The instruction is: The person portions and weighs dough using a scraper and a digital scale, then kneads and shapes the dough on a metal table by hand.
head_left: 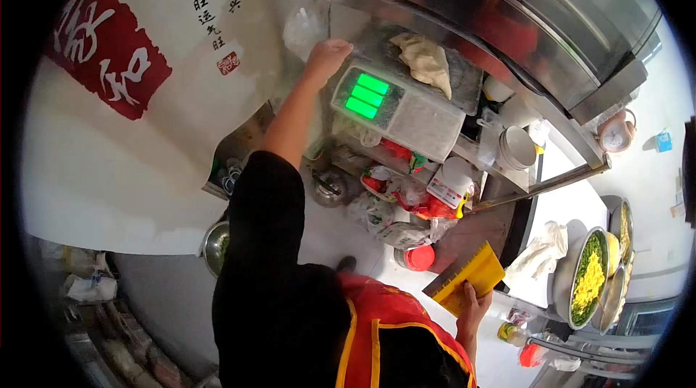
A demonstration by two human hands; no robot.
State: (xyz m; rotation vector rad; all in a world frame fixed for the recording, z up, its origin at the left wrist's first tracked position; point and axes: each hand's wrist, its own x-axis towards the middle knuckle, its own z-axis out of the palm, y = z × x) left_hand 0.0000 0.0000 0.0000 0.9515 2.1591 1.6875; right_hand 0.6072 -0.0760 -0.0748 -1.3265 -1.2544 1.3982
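My left hand [330, 62] reaches out past the kitchen scale [428, 122], fingers curled; what they hold, if anything, is hidden. Beside it hangs a clear plastic bag [304, 31]. Green lit digits show on the scale's display. A lump of pale dough [424, 62] lies on a dark tray [377, 45] just beyond the scale. Low on the right, my right hand [473, 304] grips a flat yellow dough scraper [475, 272] with marks along one edge.
Stacked white bowls [517, 147] stand on the shelf right of the scale. Bagged goods and a red-lidded jar [417, 258] sit below. A large bowl of chopped greens and yellow filling [591, 279] and a white cloth [540, 250] are at right. A metal shelf rail [435, 14] runs overhead.
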